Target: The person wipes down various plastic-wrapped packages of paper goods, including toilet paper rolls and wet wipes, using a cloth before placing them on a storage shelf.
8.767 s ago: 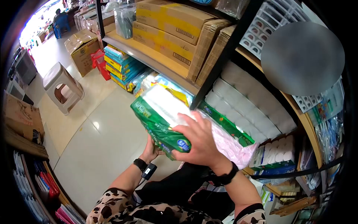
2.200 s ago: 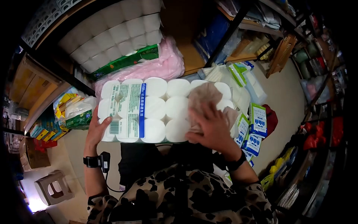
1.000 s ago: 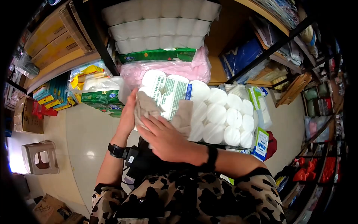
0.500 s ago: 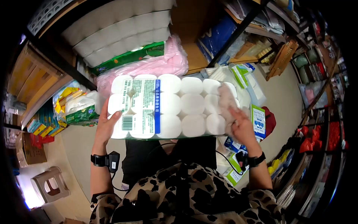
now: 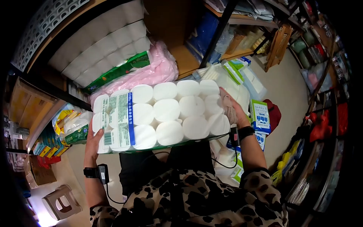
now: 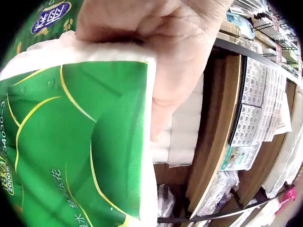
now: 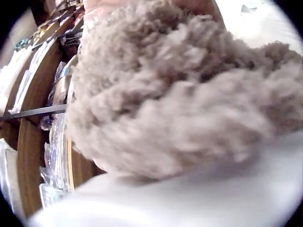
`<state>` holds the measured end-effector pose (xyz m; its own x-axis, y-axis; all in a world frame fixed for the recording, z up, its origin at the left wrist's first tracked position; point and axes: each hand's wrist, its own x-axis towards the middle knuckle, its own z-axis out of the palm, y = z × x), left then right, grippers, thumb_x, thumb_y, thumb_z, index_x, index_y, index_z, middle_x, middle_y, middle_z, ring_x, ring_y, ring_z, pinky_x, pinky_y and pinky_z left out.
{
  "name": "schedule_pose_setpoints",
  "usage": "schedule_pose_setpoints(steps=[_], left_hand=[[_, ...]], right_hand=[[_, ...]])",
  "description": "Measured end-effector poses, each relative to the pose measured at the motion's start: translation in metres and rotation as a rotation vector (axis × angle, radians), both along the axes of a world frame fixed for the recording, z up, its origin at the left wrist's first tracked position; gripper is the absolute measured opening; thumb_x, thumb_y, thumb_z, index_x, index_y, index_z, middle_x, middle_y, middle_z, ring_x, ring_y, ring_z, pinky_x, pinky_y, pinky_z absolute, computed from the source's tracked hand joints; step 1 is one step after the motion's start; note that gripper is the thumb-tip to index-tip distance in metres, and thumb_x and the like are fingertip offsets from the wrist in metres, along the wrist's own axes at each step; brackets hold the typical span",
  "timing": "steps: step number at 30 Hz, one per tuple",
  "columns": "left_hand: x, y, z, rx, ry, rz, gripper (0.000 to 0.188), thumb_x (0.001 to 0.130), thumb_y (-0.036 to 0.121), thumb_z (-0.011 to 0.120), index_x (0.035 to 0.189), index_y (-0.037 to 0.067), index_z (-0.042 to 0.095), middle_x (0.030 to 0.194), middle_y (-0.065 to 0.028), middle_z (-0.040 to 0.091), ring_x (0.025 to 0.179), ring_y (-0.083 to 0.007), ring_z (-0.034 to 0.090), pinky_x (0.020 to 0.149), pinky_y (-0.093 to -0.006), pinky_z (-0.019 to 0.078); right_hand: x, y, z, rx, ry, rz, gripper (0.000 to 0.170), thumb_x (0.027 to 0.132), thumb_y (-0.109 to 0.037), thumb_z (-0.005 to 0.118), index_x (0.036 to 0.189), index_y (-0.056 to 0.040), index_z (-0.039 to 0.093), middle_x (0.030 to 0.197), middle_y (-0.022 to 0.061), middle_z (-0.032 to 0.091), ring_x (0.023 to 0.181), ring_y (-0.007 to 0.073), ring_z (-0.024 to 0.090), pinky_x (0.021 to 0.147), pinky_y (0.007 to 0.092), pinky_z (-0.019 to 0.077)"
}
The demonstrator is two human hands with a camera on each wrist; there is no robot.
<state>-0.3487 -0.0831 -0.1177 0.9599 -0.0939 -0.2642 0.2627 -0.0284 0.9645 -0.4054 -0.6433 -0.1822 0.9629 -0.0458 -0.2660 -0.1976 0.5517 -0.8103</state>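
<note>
A long plastic-wrapped pack of toilet paper rolls [image 5: 165, 109] lies level across my lap, its blue-striped label at the left. My left hand [image 5: 91, 145] grips the pack's left end, thumb on top at the barcode corner. In the left wrist view the same hand [image 6: 175, 52] bends round the end beside the green printed wrapper [image 6: 94, 127]. At the right end, my right hand [image 5: 238, 113] holds a fluffy beige-grey cloth [image 5: 228, 106] against the side. The right wrist view is mostly filled by that cloth [image 7: 165, 94], which hides most of the fingers.
Stacked roll packs [image 5: 102, 41] and a pink plastic-wrapped bundle [image 5: 159, 66] sit on the shelf ahead. Another green tissue pack [image 5: 78, 132] stands at left, near a plastic stool [image 5: 62, 202]. Blue-green packets [image 5: 260, 115] lie on the floor at right, with crowded shelves beyond.
Earlier, a smaller green pack was in the hands. The cloth then passed over the larger pack's top, reached its left end, and has now moved down onto the right end side.
</note>
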Motion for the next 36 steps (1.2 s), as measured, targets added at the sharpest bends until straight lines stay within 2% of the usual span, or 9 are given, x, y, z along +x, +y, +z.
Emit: schedule_pose_setpoints(steps=[2,8,10,11,15,17,25,31,36], left_hand=[[-0.001,0.001,0.002,-0.01,0.005,0.006,0.067,0.089,0.009,0.059,0.147,0.008,0.025,0.14,-0.0117,0.043,0.123,-0.0193,0.046,0.1,-0.0304,0.0394],[0.0,0.006,-0.007,0.001,-0.004,0.009,0.066,0.09,0.009,0.059,0.147,0.007,0.026,0.138,-0.0111,0.045,0.122,-0.0187,0.047,0.099,-0.0298,0.0397],[0.002,0.01,-0.013,0.064,-0.041,-0.006,0.065,0.09,0.011,0.06,0.146,0.007,0.027,0.137,-0.0107,0.046,0.121,-0.0184,0.047,0.099,-0.0295,0.04],[-0.001,0.011,-0.014,0.042,-0.012,0.0,0.065,0.09,0.012,0.06,0.146,0.006,0.028,0.136,-0.0104,0.047,0.12,-0.018,0.048,0.098,-0.0291,0.0408],[0.005,0.013,-0.012,-0.016,0.036,-0.01,0.062,0.091,0.015,0.06,0.144,0.005,0.031,0.131,-0.009,0.052,0.113,-0.016,0.053,0.093,-0.0276,0.044],[0.006,0.011,-0.009,-0.053,0.045,-0.039,0.059,0.092,0.017,0.06,0.143,0.005,0.033,0.128,-0.0085,0.053,0.11,-0.015,0.055,0.091,-0.0272,0.0454],[-0.003,-0.06,-0.012,-0.367,0.122,-0.254,0.054,0.096,0.021,0.054,0.144,0.007,0.032,0.13,-0.0076,0.053,0.11,-0.0155,0.056,0.092,-0.0301,0.0477],[-0.018,-0.152,0.011,-0.611,0.076,-0.524,0.057,0.098,0.016,0.047,0.148,0.01,0.019,0.139,-0.0109,0.043,0.12,-0.0179,0.051,0.099,-0.0332,0.0443],[-0.026,-0.181,-0.01,-0.54,0.141,-0.683,0.059,0.097,0.024,0.05,0.147,0.011,0.022,0.139,-0.0082,0.045,0.123,-0.0179,0.048,0.103,-0.0343,0.0408]], right_hand=[[-0.017,-0.005,-0.04,0.069,0.174,-0.107,0.051,0.097,-0.032,0.049,0.14,-0.0068,0.04,0.129,0.0076,0.054,0.108,0.0185,0.058,0.094,0.0302,0.0469],[-0.078,0.027,-0.047,-0.064,0.484,-0.165,0.053,0.096,-0.039,0.047,0.136,-0.0047,0.043,0.129,0.0078,0.055,0.11,0.0214,0.058,0.093,0.0311,0.0473],[-0.107,0.03,-0.07,-0.045,0.346,-0.278,0.055,0.095,-0.04,0.042,0.137,-0.0037,0.042,0.132,0.0104,0.053,0.114,0.0236,0.056,0.097,0.033,0.0447],[-0.118,0.035,-0.052,-0.15,0.318,-0.155,0.056,0.095,-0.039,0.037,0.138,-0.0037,0.041,0.134,0.0128,0.051,0.119,0.0254,0.052,0.102,0.0338,0.0408],[-0.123,0.067,0.005,-0.003,0.438,-0.371,0.056,0.095,-0.039,0.033,0.138,-0.0029,0.041,0.134,0.0139,0.051,0.121,0.0268,0.052,0.102,0.0346,0.0411],[-0.133,0.054,0.014,-0.294,0.087,-0.3,0.055,0.094,-0.035,0.038,0.138,-0.0013,0.04,0.137,0.0148,0.048,0.123,0.0256,0.049,0.103,0.035,0.0397],[-0.125,-0.01,0.132,-0.261,-0.224,-0.473,0.054,0.092,-0.029,0.043,0.138,-0.0013,0.04,0.139,0.0156,0.044,0.127,0.0258,0.044,0.105,0.0351,0.0356],[-0.111,-0.006,0.105,-0.226,-0.152,-0.461,0.055,0.09,-0.025,0.047,0.139,-0.0013,0.04,0.141,0.0162,0.041,0.129,0.026,0.04,0.106,0.0351,0.0325],[-0.114,-0.008,0.105,-0.25,-0.13,-0.48,0.055,0.088,-0.022,0.05,0.139,-0.0013,0.039,0.143,0.0167,0.039,0.131,0.0261,0.037,0.107,0.0351,0.0299]])
